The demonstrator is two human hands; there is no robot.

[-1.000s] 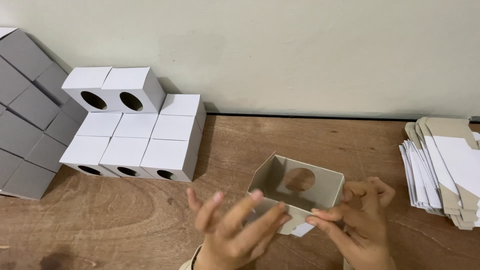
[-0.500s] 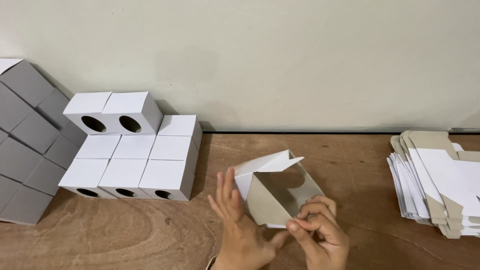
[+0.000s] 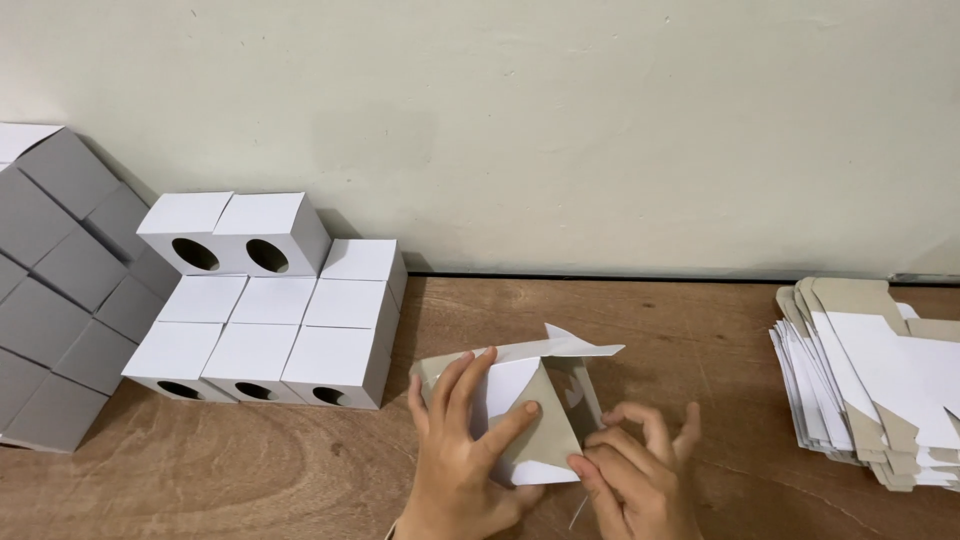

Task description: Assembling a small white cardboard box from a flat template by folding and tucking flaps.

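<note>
A small cardboard box [image 3: 540, 420], white outside and grey-brown inside, lies tilted on the wooden table [image 3: 700, 330] with one white flap sticking out at its top. My left hand [image 3: 462, 450] lies flat over its white left side, fingers spread. My right hand [image 3: 635, 470] pinches the box's lower right edge with thumb and fingertips. A round hole in the box's far wall is mostly hidden behind the grey panel.
White folded cube boxes with round holes [image 3: 270, 310] are stacked in rows at the left by the wall. Grey boxes [image 3: 60, 290] pile up at the far left. A stack of flat unfolded box blanks [image 3: 870, 380] lies at the right edge.
The box has been turned from open side up to lying tilted, and its flaps have been folded further. Both hands have shifted left and lower with it.
</note>
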